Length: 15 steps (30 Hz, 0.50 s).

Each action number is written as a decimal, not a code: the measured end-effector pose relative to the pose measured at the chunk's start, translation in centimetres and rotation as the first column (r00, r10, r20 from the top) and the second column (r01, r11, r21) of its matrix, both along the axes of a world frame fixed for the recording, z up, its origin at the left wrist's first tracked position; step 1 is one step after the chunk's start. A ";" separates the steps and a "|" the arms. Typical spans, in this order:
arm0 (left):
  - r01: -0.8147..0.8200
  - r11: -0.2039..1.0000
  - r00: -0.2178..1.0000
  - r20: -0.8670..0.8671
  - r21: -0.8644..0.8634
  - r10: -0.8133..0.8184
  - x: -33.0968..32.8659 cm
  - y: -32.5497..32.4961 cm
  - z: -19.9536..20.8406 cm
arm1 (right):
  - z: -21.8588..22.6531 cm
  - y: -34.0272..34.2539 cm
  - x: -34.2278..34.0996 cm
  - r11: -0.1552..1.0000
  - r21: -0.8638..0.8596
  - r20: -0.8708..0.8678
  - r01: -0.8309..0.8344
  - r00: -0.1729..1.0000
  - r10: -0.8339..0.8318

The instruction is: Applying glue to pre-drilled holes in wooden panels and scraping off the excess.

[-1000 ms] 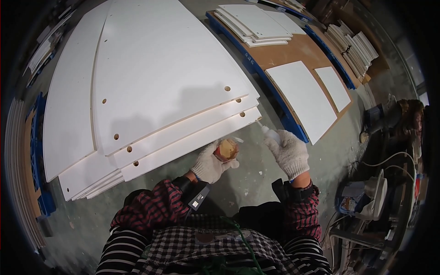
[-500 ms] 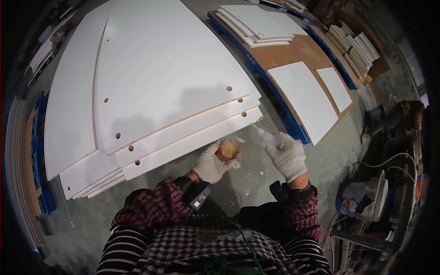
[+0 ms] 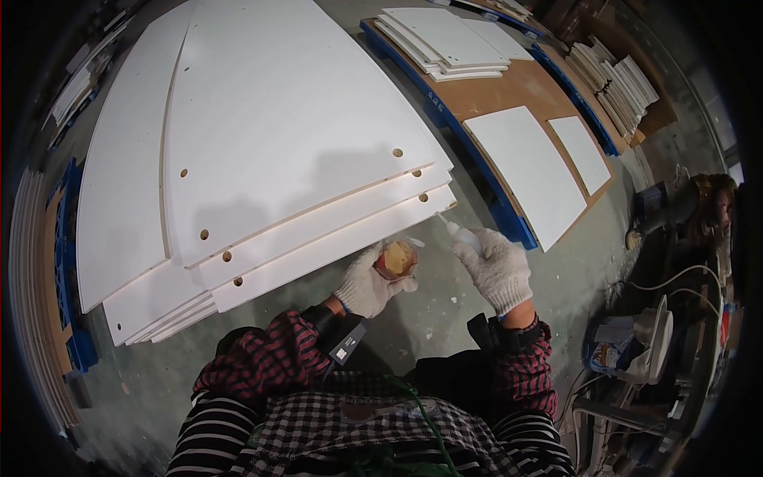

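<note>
Left hand (image 3: pixel 367 285), gloved, was closed around a small bag of wooden dowels (image 3: pixel 396 259); contents hard to make out. Right hand (image 3: pixel 499 269) gripped a glue bottle (image 3: pixel 459 231), mostly hidden by the glove, nozzle tip at the corner of the stacked white panels (image 3: pixel 262 159). Blue pallet (image 3: pixel 477 167) with more white boards (image 3: pixel 524 171) lay just beside, on the concrete floor.

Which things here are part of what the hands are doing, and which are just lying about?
In use: left hand holding clear bag of wooden pieces; right hand holding white nozzle bottle; drilled white panels.
Lying about: small white boards; blue-edged pallet; cables.
</note>
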State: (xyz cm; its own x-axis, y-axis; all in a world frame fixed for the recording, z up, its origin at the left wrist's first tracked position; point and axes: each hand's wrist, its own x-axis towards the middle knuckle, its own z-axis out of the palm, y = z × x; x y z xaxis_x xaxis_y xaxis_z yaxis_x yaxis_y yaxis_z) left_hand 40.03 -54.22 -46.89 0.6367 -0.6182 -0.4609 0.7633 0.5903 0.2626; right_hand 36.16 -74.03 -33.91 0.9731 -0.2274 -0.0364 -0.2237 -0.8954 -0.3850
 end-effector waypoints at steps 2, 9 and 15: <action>-0.004 1.000 1.000 0.002 0.007 0.004 -0.1 0.0 0.3 | 0.2 0.3 -0.1 1.000 0.022 0.005 0.012 1.000 -0.012; 0.005 1.000 1.000 0.014 -0.002 -0.005 -0.1 0.1 0.0 | 0.1 0.1 0.0 1.000 0.015 0.004 0.023 1.000 -0.023; 0.016 1.000 0.999 -0.030 0.027 -0.015 0.0 0.0 -0.2 | -0.3 -0.1 -0.2 0.992 0.115 0.034 0.047 0.998 -0.052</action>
State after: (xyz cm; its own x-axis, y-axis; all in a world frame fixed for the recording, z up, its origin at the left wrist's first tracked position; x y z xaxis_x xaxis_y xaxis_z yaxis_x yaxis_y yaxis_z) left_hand 40.04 -54.17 -47.13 0.6131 -0.6145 -0.4964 0.7798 0.5714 0.2557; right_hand 35.93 -74.17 -34.21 0.9619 -0.2718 -0.0290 -0.2503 -0.8335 -0.4926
